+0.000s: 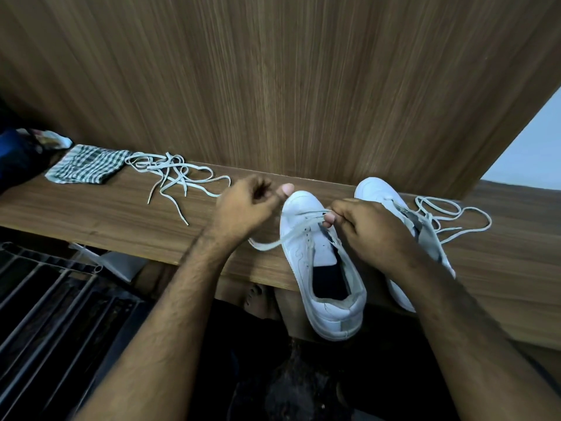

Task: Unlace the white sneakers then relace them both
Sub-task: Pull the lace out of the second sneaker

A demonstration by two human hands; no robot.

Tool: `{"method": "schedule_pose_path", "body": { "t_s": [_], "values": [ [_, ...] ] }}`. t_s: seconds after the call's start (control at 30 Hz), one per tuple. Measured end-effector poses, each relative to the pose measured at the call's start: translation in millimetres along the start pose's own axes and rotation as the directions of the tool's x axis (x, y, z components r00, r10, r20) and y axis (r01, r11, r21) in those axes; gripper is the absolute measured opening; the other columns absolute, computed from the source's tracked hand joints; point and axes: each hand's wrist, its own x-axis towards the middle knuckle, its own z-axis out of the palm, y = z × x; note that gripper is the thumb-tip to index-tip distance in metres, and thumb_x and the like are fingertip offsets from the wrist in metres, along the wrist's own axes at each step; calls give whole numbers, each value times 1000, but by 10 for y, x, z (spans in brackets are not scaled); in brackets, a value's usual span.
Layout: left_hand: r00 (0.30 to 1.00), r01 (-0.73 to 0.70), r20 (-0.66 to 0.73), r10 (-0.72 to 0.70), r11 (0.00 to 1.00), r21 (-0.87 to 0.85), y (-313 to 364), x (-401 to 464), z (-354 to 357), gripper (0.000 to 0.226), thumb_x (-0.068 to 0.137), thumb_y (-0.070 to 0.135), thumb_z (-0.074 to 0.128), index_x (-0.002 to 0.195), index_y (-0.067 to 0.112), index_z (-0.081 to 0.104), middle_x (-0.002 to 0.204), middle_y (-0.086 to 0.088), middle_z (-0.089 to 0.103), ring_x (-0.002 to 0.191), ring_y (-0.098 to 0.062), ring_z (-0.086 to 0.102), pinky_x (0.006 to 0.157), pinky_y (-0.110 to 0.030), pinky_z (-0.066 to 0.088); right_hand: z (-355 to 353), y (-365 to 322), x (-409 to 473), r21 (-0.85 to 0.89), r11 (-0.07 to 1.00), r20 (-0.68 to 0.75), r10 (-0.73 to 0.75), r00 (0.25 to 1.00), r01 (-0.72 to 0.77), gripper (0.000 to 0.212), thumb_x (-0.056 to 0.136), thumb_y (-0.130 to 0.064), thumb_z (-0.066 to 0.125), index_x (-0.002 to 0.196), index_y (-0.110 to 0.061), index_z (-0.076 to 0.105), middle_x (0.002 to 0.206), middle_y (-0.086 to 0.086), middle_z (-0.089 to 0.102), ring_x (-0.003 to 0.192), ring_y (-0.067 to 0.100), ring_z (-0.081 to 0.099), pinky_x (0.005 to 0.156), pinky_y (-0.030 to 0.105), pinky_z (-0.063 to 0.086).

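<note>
Writing: no brand, label or lettering can be read on either shoe or anywhere else.
Near sneaker [323, 262]: white, on the front part of the wooden worktop [91, 214], toe pointing away, heel hanging over the front edge; most eyelets look bare.
Lace in work [273, 243]: a pale flat lace crosses the eyelets near the toe and trails off to the left side.
Left hand [246, 208]: fingers curled, thumb out by the toe cap; it seems to pinch the lace, though blur makes this uncertain.
Right hand [367, 229]: curled over the tongue area, fingertips pinching the lace at the eyelets.
Far sneaker [382, 192]: white, just right of the first, partly hidden by the right arm, with a loose lace [449, 214] looped beside it.
Spare lace [173, 177]: tangled heap further left.
Checked cloth [86, 165]: folded, at the worktop's left end.
Room: wood-grain panel [273, 86] rising behind; metal rack [54, 299] below left.
</note>
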Motion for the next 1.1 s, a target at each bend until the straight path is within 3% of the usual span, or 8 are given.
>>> {"method": "schedule_pose_path", "body": {
  "t_s": [0.1, 0.2, 0.3, 0.43, 0.53, 0.63, 0.77, 1.1],
  "values": [
    [946, -136, 276, 168, 982, -133, 160, -104, 144, 54, 82, 69, 65, 119, 30, 69, 119, 15, 69, 117, 0, 61, 109, -38, 44, 34, -84, -6, 11, 997, -4, -77, 997, 77, 22, 101, -35, 46, 80, -39, 50, 80, -15, 59, 78, 9, 58, 70, 45, 51],
    [839, -130, 482, 253, 953, -275, 303, -189, 270, 20, 98, 31, 67, 94, 13, 72, 86, 5, 73, 79, -2, 66, 75, -19, 49, 28, -112, -1, 112, 992, -91, -53, 994, 63, 21, 98, -31, 48, 78, -35, 48, 73, -13, 58, 73, 11, 57, 68, 42, 50],
    [908, -82, 371, 195, 950, -301, 330, -179, 268, 35, 102, 38, 58, 73, 19, 63, 57, 4, 55, 51, -7, 49, 53, -21, 38, -19, -52, 20, 126, 992, -241, 57, 969, -27, 26, 106, -29, 48, 83, -22, 58, 69, -9, 58, 66, 6, 54, 65, 29, 42],
    [967, 27, 231, 111, 852, -523, 443, -176, 202, 38, 110, 31, 41, 77, 15, 51, 66, -3, 43, 48, -2, 36, 41, -12, 28, 51, -81, 13, 294, 947, -156, 180, 971, -128, 28, 106, -29, 48, 84, -23, 64, 66, -7, 61, 62, 1, 57, 63, 24, 44],
    [984, 42, 156, 80, 755, -654, 532, -235, 291, 36, 110, 32, 39, 88, 9, 57, 84, -17, 52, 55, -6, 50, 46, -13, 38, 221, -245, 0, 425, 892, -107, 217, 970, -153, 38, 104, -51, 44, 93, -22, 67, 84, -6, 68, 79, 10, 66, 78, 38, 55],
    [982, 75, 172, 75, 681, -729, 629, -235, 396, 38, 106, 37, 49, 118, 7, 69, 120, -9, 65, 100, -18, 66, 84, -24, 53, 296, -393, 25, 509, 845, -117, 256, 960, -163, 68, 91, -80, 28, 98, -22, 63, 93, -5, 71, 88, 14, 69, 85, 51, 55],
    [975, 137, 215, 50, 629, -766, 835, -185, 400, 38, 95, 44, 60, 126, 27, 73, 153, -16, 49, 142, -26, 47, 121, -45, 35, 152, -422, 42, 739, 669, -106, 240, 965, -85, 61, 93, -74, 40, 105, -19, 65, 100, 9, 73, 99, 25, 71, 93, 57, 53],
    [913, 281, 399, 84, 579, -765, 1215, -108, 707, 34, 103, 24, 49, 130, 27, 70, 105, 7, 68, 103, -7, 63, 87, -23, 49, -238, -174, -147, 845, 522, -26, 258, 966, -116, 25, 106, -29, 51, 123, -18, 65, 111, -2, 75, 112, 14, 69, 100, 37, 51]
  ]
}}
